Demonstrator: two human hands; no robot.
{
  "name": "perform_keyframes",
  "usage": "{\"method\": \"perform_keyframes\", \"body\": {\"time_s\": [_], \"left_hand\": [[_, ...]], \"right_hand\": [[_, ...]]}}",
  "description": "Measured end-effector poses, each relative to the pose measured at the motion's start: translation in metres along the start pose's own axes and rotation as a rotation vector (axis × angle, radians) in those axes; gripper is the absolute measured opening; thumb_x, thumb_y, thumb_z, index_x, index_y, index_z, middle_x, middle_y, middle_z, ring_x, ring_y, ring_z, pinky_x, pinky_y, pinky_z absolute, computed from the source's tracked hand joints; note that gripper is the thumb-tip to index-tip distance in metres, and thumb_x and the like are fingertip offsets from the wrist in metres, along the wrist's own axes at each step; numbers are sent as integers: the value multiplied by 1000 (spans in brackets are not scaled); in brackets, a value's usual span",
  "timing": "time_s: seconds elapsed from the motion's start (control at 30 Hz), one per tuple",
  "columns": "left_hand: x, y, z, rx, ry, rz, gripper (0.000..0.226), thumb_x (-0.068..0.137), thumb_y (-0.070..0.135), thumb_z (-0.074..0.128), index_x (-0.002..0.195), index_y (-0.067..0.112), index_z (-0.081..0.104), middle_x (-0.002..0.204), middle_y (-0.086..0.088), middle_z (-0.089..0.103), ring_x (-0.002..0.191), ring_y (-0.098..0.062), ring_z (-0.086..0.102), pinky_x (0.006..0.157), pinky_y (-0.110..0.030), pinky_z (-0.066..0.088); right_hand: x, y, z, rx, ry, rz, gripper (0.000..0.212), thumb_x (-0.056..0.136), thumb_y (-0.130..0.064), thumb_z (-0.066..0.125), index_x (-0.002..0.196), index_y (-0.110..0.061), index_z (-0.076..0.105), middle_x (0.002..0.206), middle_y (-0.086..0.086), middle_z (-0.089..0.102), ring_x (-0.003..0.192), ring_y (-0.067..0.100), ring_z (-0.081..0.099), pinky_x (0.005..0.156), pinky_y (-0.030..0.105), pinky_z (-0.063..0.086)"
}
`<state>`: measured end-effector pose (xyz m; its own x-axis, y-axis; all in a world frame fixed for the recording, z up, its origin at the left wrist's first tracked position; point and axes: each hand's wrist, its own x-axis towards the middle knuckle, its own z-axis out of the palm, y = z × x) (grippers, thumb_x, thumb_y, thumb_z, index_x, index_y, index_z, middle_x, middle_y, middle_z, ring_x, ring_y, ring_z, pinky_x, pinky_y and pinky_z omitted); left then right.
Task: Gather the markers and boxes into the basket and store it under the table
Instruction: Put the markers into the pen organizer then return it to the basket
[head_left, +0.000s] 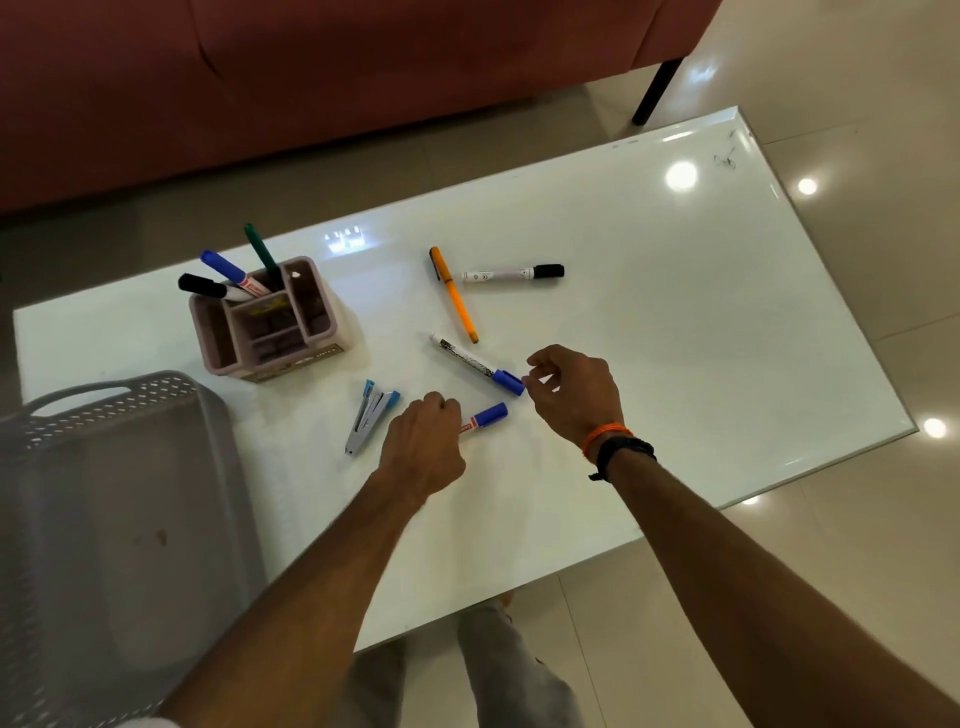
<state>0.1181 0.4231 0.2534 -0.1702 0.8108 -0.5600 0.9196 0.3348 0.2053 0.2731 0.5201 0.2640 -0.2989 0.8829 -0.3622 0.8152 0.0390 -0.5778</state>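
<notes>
My left hand (423, 447) is closed around a blue-capped marker (485, 417), whose cap sticks out to the right. My right hand (571, 389) hovers with fingers apart, its fingertips at the blue cap of a second white marker (475, 364) lying on the white table (675, 312). An orange pen (454, 296) and a black-capped marker (511, 273) lie farther back. A pink organiser box (270, 327) holds black, blue and green markers. The grey perforated basket (119, 499) stands at the table's left front, empty.
A blue and grey stapler (370, 415) lies left of my left hand. A dark red sofa (311, 78) with a black leg runs behind the table. Glossy tiled floor (857, 545) surrounds the table on the right and front.
</notes>
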Motion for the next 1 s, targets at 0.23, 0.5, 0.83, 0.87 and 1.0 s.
{"method": "perform_keyframes", "body": {"time_s": [0.23, 0.5, 0.83, 0.87, 1.0], "left_hand": [[-19, -31, -19, -473, 252, -148, 18, 89, 24, 64, 104, 15, 60, 102, 3, 65, 86, -13, 60, 79, -28, 51], [-25, -41, -51, -764, 467, -207, 27, 88, 19, 67, 112, 9, 60, 95, 1, 66, 73, -9, 60, 63, -10, 48], [-60, -78, -105, -868, 698, -349, 13, 82, 17, 71, 94, 13, 65, 83, 5, 69, 75, -10, 66, 69, -18, 54], [-62, -83, -110, -881, 716, -360, 13, 82, 18, 71, 93, 15, 65, 83, 5, 70, 76, -11, 67, 71, -23, 55], [-67, -104, -124, -892, 771, -434, 15, 80, 19, 72, 94, 16, 66, 83, 4, 71, 78, -12, 68, 73, -22, 51]], "right_hand": [[18, -11, 24, -169, -88, -48, 38, 81, -38, 71, 115, -22, 62, 113, 0, 62, 102, 20, 60, 83, 35, 50], [23, -29, 30, -140, -28, -76, 17, 80, -25, 68, 95, -17, 69, 97, 3, 67, 88, 24, 61, 72, 33, 49], [10, -129, -2, 437, 147, -317, 21, 73, -10, 78, 91, -10, 68, 81, -6, 70, 69, -6, 65, 67, 7, 50], [10, -138, -3, 452, 138, -336, 21, 73, -11, 78, 92, -10, 68, 84, -7, 71, 70, -5, 65, 67, 10, 52], [17, -170, 3, 461, 107, -419, 22, 76, -13, 78, 95, -11, 68, 89, -4, 73, 75, 2, 69, 66, 13, 54]]}}
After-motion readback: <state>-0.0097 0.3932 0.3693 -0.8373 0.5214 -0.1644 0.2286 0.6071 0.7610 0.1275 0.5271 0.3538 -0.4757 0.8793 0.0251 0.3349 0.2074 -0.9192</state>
